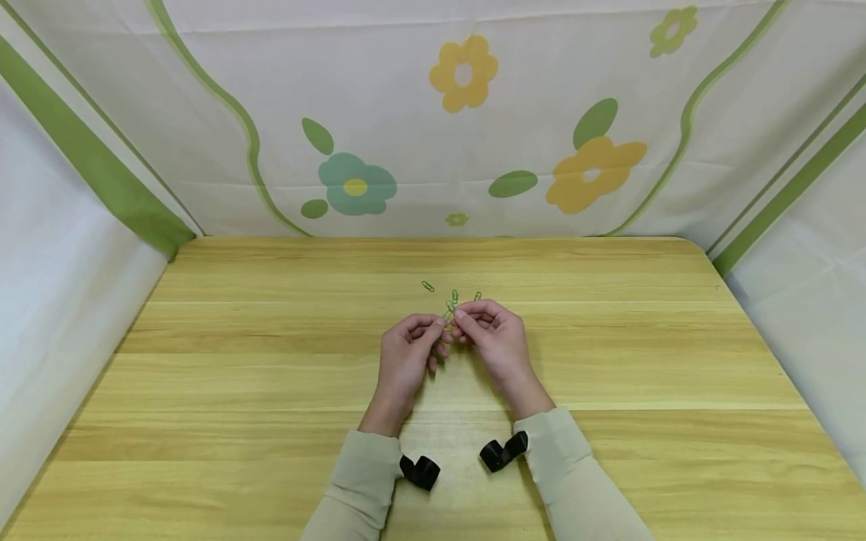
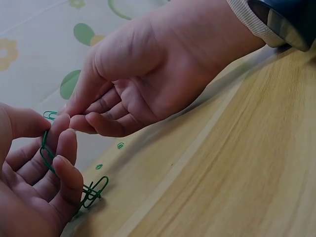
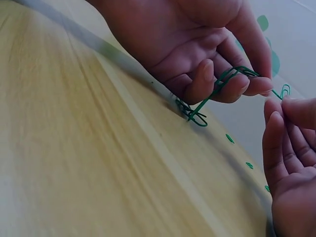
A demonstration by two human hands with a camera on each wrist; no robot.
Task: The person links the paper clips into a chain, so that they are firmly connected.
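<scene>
My left hand (image 1: 404, 353) holds a chain of linked green paper clips (image 3: 227, 79) between thumb and fingers. The chain drapes over its fingers, and its lower end (image 2: 96, 192) hangs down by the tabletop. Facing it, my right hand (image 1: 499, 344) pinches a green paper clip (image 3: 285, 92) at its fingertips, close to the left fingertips. Whether that clip is hooked to the chain cannot be told, since fingers cover the spot. Beyond the hands, loose green paper clips lie on the table: one to the left (image 1: 428, 286), one in the middle (image 1: 455, 296), one to the right (image 1: 477, 296).
The wooden table (image 1: 237, 376) reaches back to a white curtain (image 1: 406, 113) printed with flowers. White cloth also hangs at both sides. Black wrist cameras sit on the left cuff (image 1: 421, 472) and the right cuff (image 1: 504, 451).
</scene>
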